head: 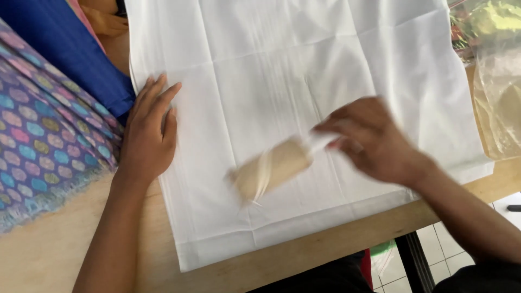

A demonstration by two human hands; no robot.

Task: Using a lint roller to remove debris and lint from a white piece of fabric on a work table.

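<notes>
White cloth (304, 70) covers the counter (49, 255); the left hand (147, 133) lies flat on its edge, fingers spread, while the right hand (374, 141) grips a beige roller (271, 168).

Right hand (374, 142) and beige roller (271, 167) motion-blurred; grip unclear. White cloth (304, 70) cut off at top edge, patterned fabric (43, 135) at left. Contents of clear plastic bag (496, 81) indistinct.

Matt white creased cloth (282, 70) lies on smooth pale wooden table (49, 255).
</notes>
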